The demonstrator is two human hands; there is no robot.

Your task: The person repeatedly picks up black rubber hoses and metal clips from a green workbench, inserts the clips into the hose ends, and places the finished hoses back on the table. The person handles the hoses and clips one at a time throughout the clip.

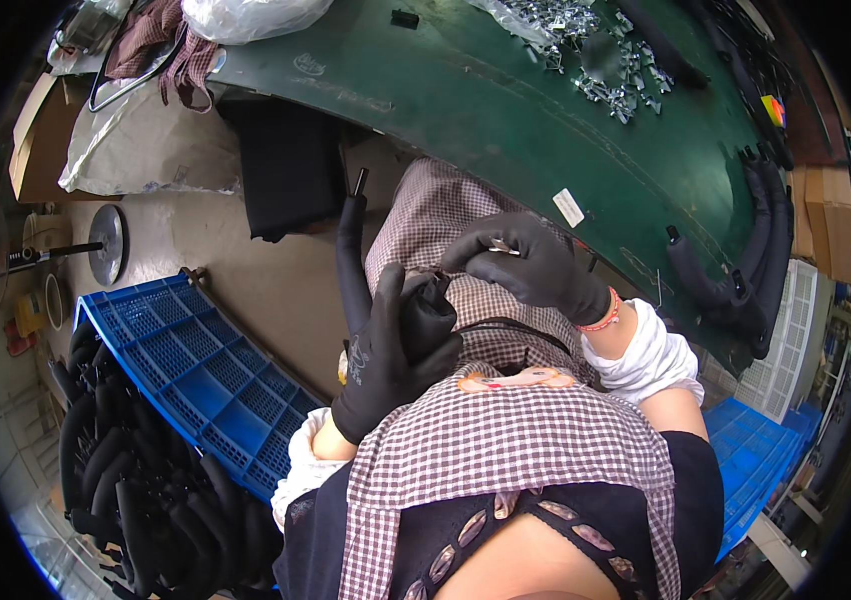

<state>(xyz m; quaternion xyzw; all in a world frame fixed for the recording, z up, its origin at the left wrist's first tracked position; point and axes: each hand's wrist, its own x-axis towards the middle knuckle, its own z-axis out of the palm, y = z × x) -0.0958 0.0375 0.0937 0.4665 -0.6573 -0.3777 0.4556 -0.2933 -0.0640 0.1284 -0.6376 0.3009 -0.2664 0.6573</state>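
The right hand (536, 265), in a black glove, has its fingers curled in, thumb against forefinger, around a small silvery piece (502, 246) that shows between them. The gloved left hand (381, 350) wraps its fingers and thumb around a black, soft-looking tubular piece (428, 318), its upper end just beside the right fingertips, in front of the checked apron (506, 430). Whether they touch I cannot tell. Past the left hand, a foam-sleeved tube (351, 250) stands up, bare tip at the top; its lower end is hidden. Left of it, a blue lattice crate (208, 365) borders a heap of black foam tubes (146, 500). Ahead, the green worktable (506, 130) bears a white label (568, 207) and scattered metal clips (631, 95).
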